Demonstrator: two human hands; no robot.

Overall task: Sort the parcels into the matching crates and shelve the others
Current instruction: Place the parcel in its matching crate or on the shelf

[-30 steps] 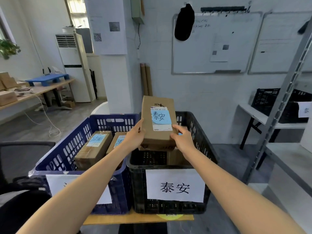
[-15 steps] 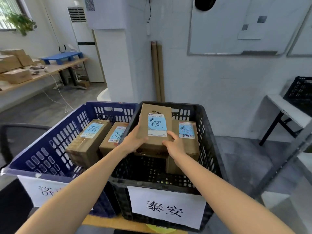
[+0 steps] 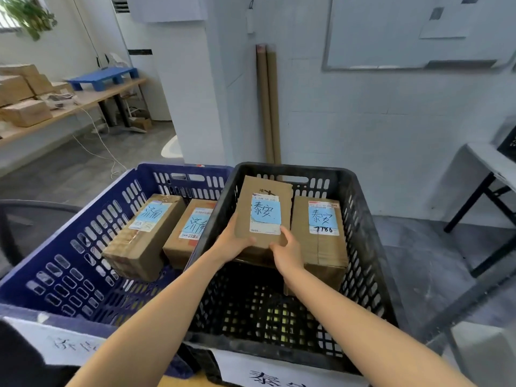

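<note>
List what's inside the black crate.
Two blue-labelled boxes: the held parcel, gripped by the left hand and right hand, and a second parcel resting to its right. Whatever lies under them is covered.

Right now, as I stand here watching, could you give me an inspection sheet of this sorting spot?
Surface: tan board under the crates; only a sliver shows.
Job's things: black crate contains the held parcel and a second parcel; blue crate contains an outer parcel and an inner parcel.
Clutter: spare boxes on the side bench.
Hands: left hand and right hand grip the held parcel's near end.
Cables: white cord trails across the floor.
Surroundings: whiteboard, cardboard tubes against the wall, folding table on the right.
</note>
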